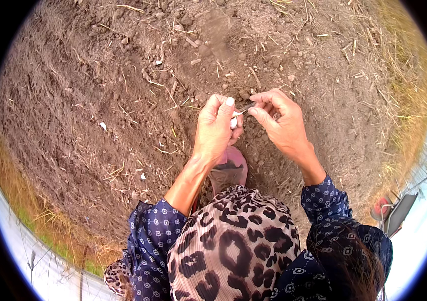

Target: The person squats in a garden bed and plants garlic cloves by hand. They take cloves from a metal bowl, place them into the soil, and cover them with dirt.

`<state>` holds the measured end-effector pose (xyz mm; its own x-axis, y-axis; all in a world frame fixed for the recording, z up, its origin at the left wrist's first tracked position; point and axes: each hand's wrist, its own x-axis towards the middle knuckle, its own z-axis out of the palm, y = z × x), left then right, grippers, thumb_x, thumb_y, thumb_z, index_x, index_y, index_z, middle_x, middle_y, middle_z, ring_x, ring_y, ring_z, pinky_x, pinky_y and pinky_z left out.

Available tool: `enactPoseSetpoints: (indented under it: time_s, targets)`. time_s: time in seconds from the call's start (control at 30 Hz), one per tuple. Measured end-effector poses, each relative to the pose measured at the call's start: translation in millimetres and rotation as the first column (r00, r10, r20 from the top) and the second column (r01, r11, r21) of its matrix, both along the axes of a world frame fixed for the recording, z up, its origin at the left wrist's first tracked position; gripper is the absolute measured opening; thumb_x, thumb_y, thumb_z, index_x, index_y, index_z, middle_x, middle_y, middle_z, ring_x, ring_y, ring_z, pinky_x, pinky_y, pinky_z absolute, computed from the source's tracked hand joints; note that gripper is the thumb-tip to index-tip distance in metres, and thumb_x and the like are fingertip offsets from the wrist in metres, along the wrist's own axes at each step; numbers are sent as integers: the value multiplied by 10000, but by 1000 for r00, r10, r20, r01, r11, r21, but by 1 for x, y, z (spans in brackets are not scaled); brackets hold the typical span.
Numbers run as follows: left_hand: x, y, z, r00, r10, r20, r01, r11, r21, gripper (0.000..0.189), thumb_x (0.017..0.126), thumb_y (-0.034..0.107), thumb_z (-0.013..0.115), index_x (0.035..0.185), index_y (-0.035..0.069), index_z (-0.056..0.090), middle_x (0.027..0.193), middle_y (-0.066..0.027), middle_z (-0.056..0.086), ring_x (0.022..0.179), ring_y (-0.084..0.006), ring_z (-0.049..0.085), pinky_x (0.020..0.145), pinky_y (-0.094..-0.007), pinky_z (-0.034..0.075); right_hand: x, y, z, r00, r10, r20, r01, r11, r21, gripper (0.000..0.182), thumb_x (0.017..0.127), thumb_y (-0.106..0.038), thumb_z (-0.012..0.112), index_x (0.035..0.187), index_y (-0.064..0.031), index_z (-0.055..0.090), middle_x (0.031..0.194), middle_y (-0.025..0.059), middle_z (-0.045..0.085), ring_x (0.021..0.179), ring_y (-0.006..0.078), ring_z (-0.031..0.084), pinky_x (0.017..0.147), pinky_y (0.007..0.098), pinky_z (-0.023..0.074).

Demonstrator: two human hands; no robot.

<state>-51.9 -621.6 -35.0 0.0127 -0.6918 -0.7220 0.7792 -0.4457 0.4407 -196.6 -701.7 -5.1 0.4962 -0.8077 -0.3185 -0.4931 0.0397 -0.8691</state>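
Note:
Above a pink shoe [229,169], my left hand [217,120] is closed around a small white object [233,122], perhaps a garlic clove or bulb; most of it is hidden by the fingers. My right hand [281,116] is just to the right, its thumb and forefinger close together near a thin, dark strand [248,107] that runs towards the left hand. Whether those fingertips grip the strand cannot be told. Dark blue patterned sleeves cover my upper arms, and leopard-print cloth covers my legs.
Dry brown soil [153,128] with clods and straw bits spreads all around. Small white pieces lie on it, one at the left [103,126]. Dry grass [412,82] borders the soil on both sides. At the lower right stands a wheelbarrow [399,214] with a red wheel hub.

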Motion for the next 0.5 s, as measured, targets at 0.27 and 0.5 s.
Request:
enactPoseSetpoints:
  time_s: [0.27,0.5]
  targets:
    - [-3,9,12,958,-145,248,152,988,-7,188,1012,212,500,900,84,418,729,19,476,603,-40,431,469,-192,360,6,17,-11,997,0,77,-33,900,434,172,837,-110,701,903,28,621,864,85,582,772,184,596,720,320,476]
    - [-7,10,13,979,-103,175,114,992,-52,231,1017,275,493,907,76,451,713,23,478,578,-34,427,460,-196,359,5,9,6,986,164,19,-164,959,231,119,854,-79,655,877,8,577,852,88,559,798,206,575,713,344,462]
